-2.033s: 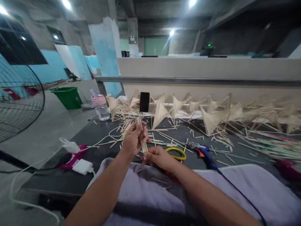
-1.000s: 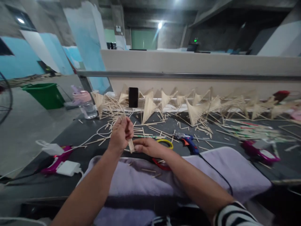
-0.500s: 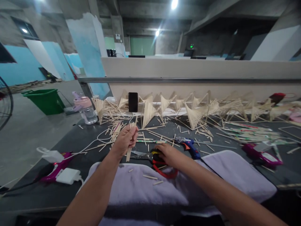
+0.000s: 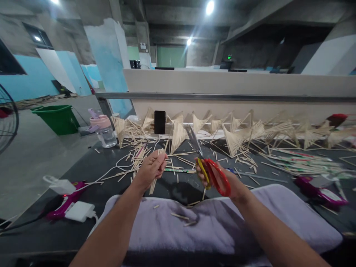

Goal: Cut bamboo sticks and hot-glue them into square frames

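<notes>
My left hand (image 4: 152, 167) is closed around a small bundle of thin wooden sticks (image 4: 152, 186), whose ends show above and below the fist. To its right, my right hand (image 4: 204, 175) holds a pair of scissors (image 4: 219, 178) with red and yellow handles, raised off the table. The blades point up and away from me and look slightly apart. The two hands are separate. Beneath them, a lilac towel (image 4: 167, 222) lies along the near edge with a few short stick pieces on it.
Loose sticks (image 4: 139, 157) litter the dark table (image 4: 111, 189). Fan-shaped stick structures (image 4: 178, 137) line the back, beside a black phone (image 4: 160, 122). A water bottle (image 4: 104, 129) stands at left. Purple power strips (image 4: 65, 202) with white plugs and cables lie at both sides.
My right hand has picked the scissors up off the towel's edge and lifted them, blades turned upward. My left hand still grips the sticks in about the same place.
</notes>
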A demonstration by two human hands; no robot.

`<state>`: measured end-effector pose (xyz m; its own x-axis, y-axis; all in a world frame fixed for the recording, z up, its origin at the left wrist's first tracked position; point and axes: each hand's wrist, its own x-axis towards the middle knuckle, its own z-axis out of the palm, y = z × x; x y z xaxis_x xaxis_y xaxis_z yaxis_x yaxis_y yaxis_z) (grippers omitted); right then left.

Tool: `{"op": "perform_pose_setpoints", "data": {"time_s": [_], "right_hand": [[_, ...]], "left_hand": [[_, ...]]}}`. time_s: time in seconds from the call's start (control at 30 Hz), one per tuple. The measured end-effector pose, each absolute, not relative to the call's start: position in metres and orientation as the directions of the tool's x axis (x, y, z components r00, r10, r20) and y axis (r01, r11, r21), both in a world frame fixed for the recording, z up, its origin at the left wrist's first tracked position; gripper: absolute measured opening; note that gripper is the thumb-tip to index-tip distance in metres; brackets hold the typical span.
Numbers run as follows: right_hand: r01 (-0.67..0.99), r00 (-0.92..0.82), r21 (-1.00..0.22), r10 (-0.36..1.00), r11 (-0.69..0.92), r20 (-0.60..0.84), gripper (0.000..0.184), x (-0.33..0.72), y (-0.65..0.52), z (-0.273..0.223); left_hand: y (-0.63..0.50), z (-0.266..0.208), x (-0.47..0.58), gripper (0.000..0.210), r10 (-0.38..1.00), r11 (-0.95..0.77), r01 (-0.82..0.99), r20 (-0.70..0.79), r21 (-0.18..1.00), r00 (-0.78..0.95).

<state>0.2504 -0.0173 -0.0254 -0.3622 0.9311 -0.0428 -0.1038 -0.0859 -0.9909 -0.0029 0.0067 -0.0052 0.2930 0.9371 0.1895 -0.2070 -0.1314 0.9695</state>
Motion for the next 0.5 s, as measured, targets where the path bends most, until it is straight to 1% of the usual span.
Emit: {"op": "perform_pose_setpoints", "data": {"time_s": [0.07, 0.13, 0.23, 0.3, 0.33, 0.4, 0.43, 0.5], "right_hand": [[-0.251, -0.451, -0.963, 0.892, -0.102, 0.023, 0.065, 0.247, -0.026, -0.021], [-0.306, -0.485, -0.946, 0.873, -0.110, 0.055, 0.070, 0.243, -0.036, -0.016], [-0.263, -0.544, -0.956, 0.838, -0.133, 0.032, 0.072, 0.238, -0.047, -0.011], [-0.230, -0.562, -0.968, 0.825, -0.096, 0.052, 0.065, 0.236, -0.051, -0.010], [-0.210, -0.544, -0.976, 0.836, -0.050, 0.075, 0.058, 0.236, -0.052, -0.010], [-0.107, -0.466, -0.992, 0.878, 0.063, 0.106, 0.041, 0.237, -0.049, -0.013], [-0.012, -0.416, -0.994, 0.903, 0.111, 0.106, 0.034, 0.237, -0.047, -0.015], [0.214, -0.321, -0.963, 0.943, 0.165, 0.091, 0.030, 0.238, -0.041, -0.021]], "left_hand": [[0.007, -0.006, -0.002, 0.025, 0.937, -0.134, -0.183, 0.184, 0.974, 0.295], [0.008, -0.006, -0.001, 0.026, 0.941, -0.128, -0.164, 0.172, 0.978, 0.292], [0.008, -0.007, -0.001, 0.027, 0.945, -0.110, -0.146, 0.149, 0.983, 0.291], [0.008, -0.008, -0.001, 0.026, 0.941, -0.111, -0.149, 0.152, 0.983, 0.302], [0.008, -0.008, -0.001, 0.026, 0.938, -0.117, -0.153, 0.160, 0.981, 0.307], [0.008, -0.009, -0.001, 0.026, 0.934, -0.120, -0.158, 0.166, 0.980, 0.318], [0.007, -0.009, 0.000, 0.026, 0.934, -0.114, -0.159, 0.160, 0.981, 0.320], [0.007, -0.009, 0.000, 0.026, 0.936, -0.100, -0.157, 0.146, 0.983, 0.319]]}}
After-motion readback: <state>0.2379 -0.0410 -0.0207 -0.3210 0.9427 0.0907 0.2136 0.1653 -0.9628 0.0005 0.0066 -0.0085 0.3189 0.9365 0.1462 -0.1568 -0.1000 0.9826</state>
